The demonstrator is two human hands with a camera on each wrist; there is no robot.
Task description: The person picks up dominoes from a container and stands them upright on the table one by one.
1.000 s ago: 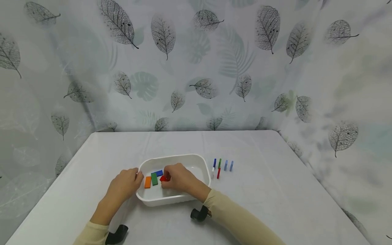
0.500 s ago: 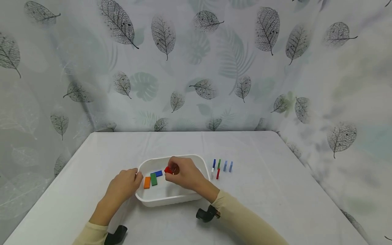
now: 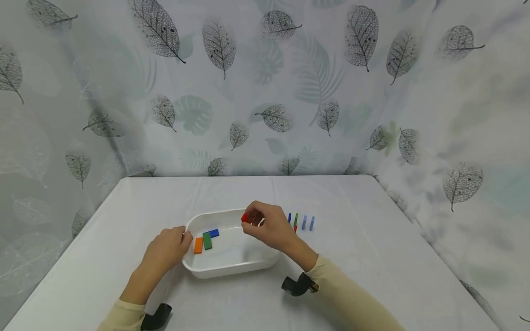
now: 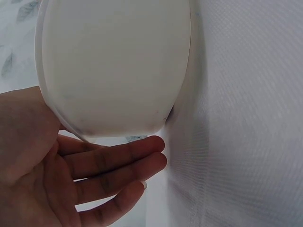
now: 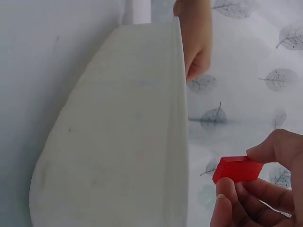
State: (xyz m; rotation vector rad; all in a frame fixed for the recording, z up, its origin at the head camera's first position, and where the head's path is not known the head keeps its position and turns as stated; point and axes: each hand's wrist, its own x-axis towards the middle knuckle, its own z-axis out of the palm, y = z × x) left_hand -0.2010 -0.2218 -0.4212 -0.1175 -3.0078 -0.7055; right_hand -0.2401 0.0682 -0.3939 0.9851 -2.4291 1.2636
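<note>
- The right hand [image 3: 269, 225] pinches a small red rectangular plastic block [image 3: 245, 217] between thumb and fingertips, above the far rim of the white oval plastic tub [image 3: 232, 269]; the right wrist view shows the same red block [image 5: 236, 169] clamped between thumb and curled fingers [image 5: 236, 198].
- The left hand [image 3: 167, 248] rests against the tub's 9 o'clock side, thumb at the rim; in the left wrist view its fingers [image 4: 113, 163] lie straight and relaxed beside the tub wall [image 4: 113, 66].
- Inside the tub, toward 9 o'clock, lie an orange flat block [image 3: 198, 245], a green flat block [image 3: 207, 240] and a blue flat block [image 3: 213, 233], close together.
- At the tub's 2 o'clock, on the white table [image 3: 372, 239], stand thin coloured blocks [image 3: 307, 223], partly hidden by the right hand.
</note>
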